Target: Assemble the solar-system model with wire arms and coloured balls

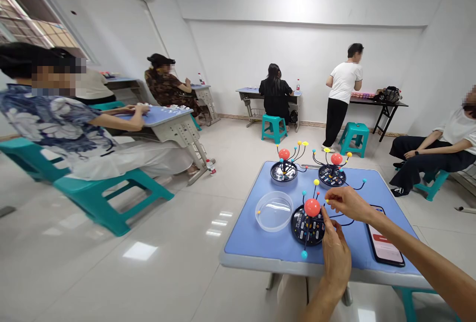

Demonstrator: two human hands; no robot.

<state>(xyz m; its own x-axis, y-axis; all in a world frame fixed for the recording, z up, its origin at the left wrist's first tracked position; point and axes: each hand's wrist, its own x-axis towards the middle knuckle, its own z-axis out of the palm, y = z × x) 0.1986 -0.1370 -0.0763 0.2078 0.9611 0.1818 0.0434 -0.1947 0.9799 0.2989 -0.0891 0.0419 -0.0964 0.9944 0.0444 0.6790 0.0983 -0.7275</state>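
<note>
Near the front of the blue desk, a solar system model (pixel 303 232) has a round black printed base, a red ball (pixel 312 207) in the centre and thin black rods tipped with small coloured balls. My left hand (pixel 337 250) is at the model's right side, its fingers closed around a black rod by the red ball. Just above it, my right hand (pixel 347 204) pinches a small yellow ball (pixel 327 201) close to the end of that rod. Whether ball and rod touch is unclear. My fingers partly hide the rods on the right.
A clear round dish (pixel 274 193) with one small orange ball (pixel 259 212) lies left of the model. Two similar models (pixel 284 172) (pixel 332 176) stand at the desk's back. A phone (pixel 386 245) lies on the right. Several people sit at other desks; one stands.
</note>
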